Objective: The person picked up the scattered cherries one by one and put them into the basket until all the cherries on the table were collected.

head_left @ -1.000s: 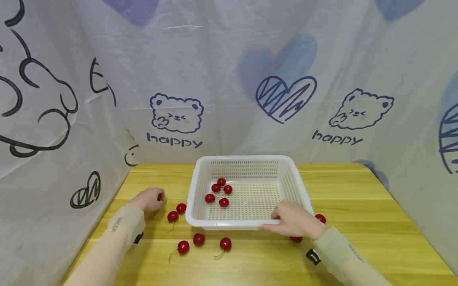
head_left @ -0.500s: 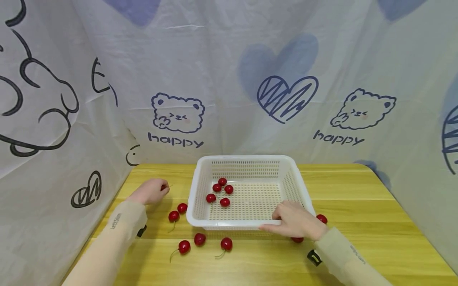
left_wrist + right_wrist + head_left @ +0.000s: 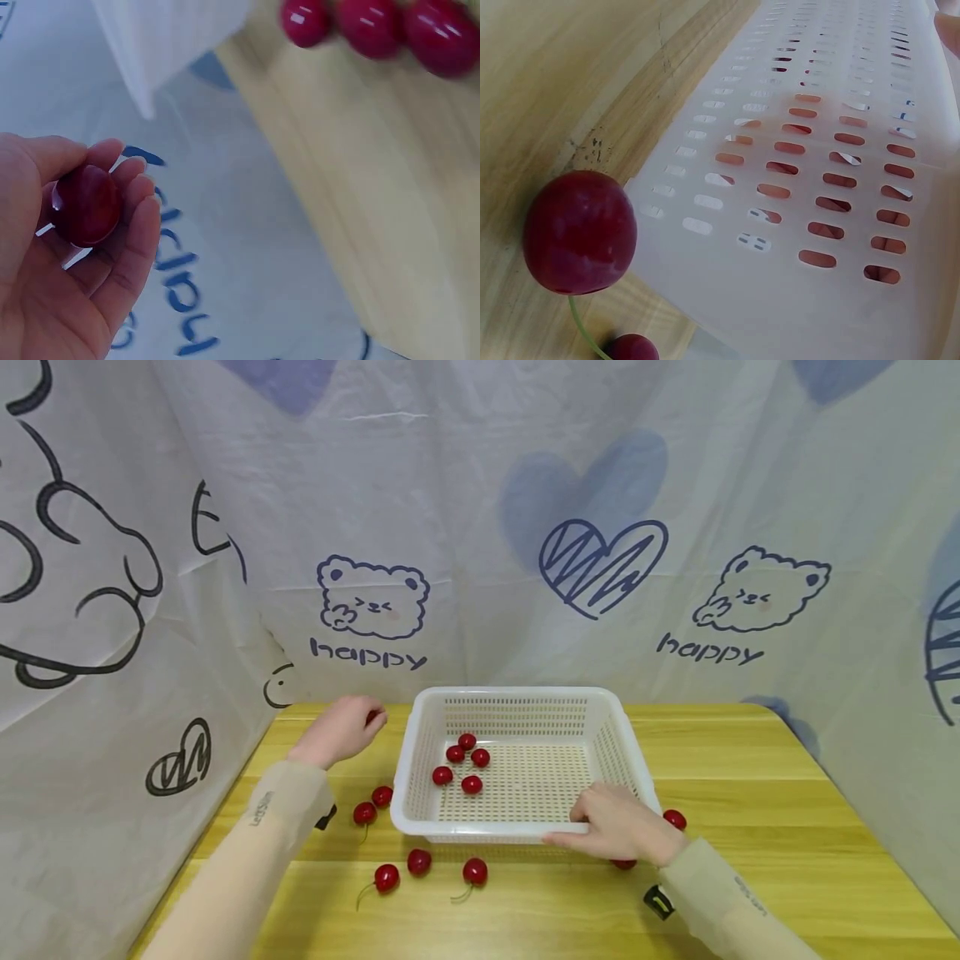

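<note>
My left hand (image 3: 343, 731) is raised over the table's back left part, to the left of the white plastic basket (image 3: 487, 829). Curled fingers and thumb hold a dark red cherry (image 3: 86, 205), plain in the left wrist view. At the basket's front right, my right hand (image 3: 618, 820) grips the rim, with fingers inside and thumb outside. Through the slots in the right wrist view, parts of those fingers show. Inside the basket, several red cherries (image 3: 472, 785) lie toward the left.
Two cherries (image 3: 364, 813) lie left of the basket, and three more, including a stemmed cherry (image 3: 475, 872), lie before it. Near my right hand are another cherry (image 3: 674, 819) and one partly hidden. A printed cloth (image 3: 480, 635) hangs behind the wooden table (image 3: 750, 860).
My left hand has risen from the table's left side and moved back and to the right, carrying the cherry. The right hand and basket keep their place.
</note>
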`<state>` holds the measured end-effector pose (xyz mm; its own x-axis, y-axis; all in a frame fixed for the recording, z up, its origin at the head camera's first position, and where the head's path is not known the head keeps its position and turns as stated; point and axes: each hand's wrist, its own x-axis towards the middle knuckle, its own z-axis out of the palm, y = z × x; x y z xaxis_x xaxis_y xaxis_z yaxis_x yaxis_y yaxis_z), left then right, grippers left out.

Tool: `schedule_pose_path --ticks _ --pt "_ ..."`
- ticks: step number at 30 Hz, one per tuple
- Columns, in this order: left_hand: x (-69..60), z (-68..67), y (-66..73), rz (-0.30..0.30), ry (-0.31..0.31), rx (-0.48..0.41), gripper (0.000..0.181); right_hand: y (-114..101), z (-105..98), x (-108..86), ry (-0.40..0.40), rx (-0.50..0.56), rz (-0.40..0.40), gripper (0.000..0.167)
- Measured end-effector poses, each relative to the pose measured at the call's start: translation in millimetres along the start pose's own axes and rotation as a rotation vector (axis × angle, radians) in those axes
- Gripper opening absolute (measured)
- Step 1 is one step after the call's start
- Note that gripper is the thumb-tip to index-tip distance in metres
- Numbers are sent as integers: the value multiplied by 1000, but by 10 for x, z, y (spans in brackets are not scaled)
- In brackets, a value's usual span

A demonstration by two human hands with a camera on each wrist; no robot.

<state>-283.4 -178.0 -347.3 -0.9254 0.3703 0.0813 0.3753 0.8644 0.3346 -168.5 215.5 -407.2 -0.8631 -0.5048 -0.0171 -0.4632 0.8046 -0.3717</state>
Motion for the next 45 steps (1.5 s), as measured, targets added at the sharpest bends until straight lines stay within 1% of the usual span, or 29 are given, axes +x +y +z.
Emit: schedule_pose_path --ticks 7,13,16,20,26,31,34,37,39,42,44,45 --pt "125 -50 378 65 39 4 25 11 12 -15 12 4 -23 58" --pt "253 -42 685 138 57 15 24 8 10 -22 19 5 -24 59" --pt "314 -18 811 178 65 18 24 7 9 -23 31 2 -40 59" --pt "397 44 954 217 75 12 24 6 4 -21 42 -4 -63 60" --pt "498 177 1150 249 53 2 24 -8 -8 -23 39 -10 -68 60" --pt "558 335 1252 276 29 4 26 0 -7 -24 42 -5 -65 61" --pt "574 436 1280 273 -15 -7 26 9 -2 -20 41 -3 -61 62" --pt "585 529 1290 269 -59 -16 23 16 4 -17 40 -5 -56 62" --pt "594 591 1285 270 -77 -10 22 20 11 -16 40 -7 -54 62" --pt "608 662 1277 291 -96 -3 20 25 13 -16 44 -13 -52 62" --pt "612 697 1271 301 -121 -2 20 25 12 -17 44 -15 -53 62" --pt "611 711 1267 302 -140 -16 20 27 12 -17 45 -16 -53 62"
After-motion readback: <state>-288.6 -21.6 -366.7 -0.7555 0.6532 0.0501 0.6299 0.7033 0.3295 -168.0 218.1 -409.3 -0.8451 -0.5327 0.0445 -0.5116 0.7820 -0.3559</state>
